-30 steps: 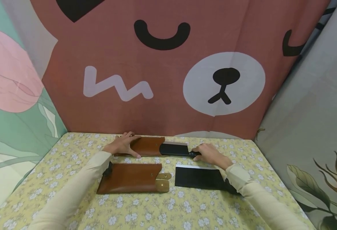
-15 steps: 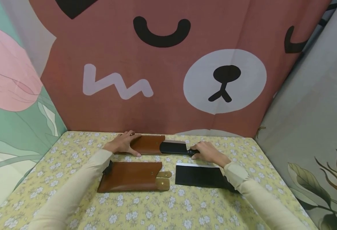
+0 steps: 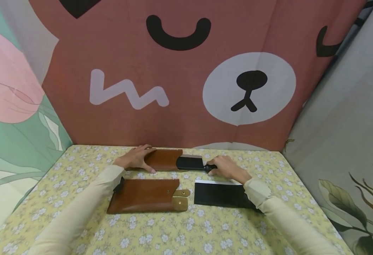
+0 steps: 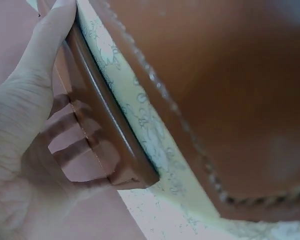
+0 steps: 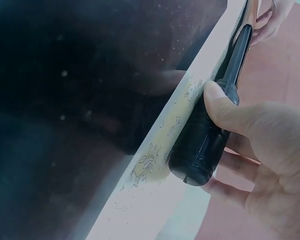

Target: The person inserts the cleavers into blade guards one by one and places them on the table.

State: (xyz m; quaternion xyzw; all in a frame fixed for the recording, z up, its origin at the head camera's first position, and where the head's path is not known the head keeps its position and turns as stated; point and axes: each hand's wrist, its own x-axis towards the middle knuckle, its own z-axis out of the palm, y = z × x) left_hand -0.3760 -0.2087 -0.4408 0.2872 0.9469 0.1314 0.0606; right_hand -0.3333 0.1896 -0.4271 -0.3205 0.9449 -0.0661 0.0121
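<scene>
At the back of the table, my left hand (image 3: 135, 158) holds a brown leather knife sheath (image 3: 165, 159), thumb along its near edge and fingers at its far side. A black-bladed cleaver (image 3: 189, 163) lies partly inside that sheath, its pale edge facing the wall; the rest of the blade is hidden. My right hand (image 3: 227, 167) grips the cleaver's black handle (image 5: 202, 135), the thumb on top in the right wrist view. Nearer me lie a second brown sheath (image 3: 145, 196) with two strap tabs unfastened and a second black cleaver (image 3: 219, 194), partly covered by my right forearm.
The table (image 3: 173, 233) has a yellow floral cloth. A brown bear-print curtain (image 3: 180, 117) stands right behind its far edge. Printed cloths hang at the left and right sides.
My right hand has moved left a little, and the cleaver has slid deeper into the far sheath. The left hand has stayed on the sheath; the nearer cleaver and sheath have not moved.
</scene>
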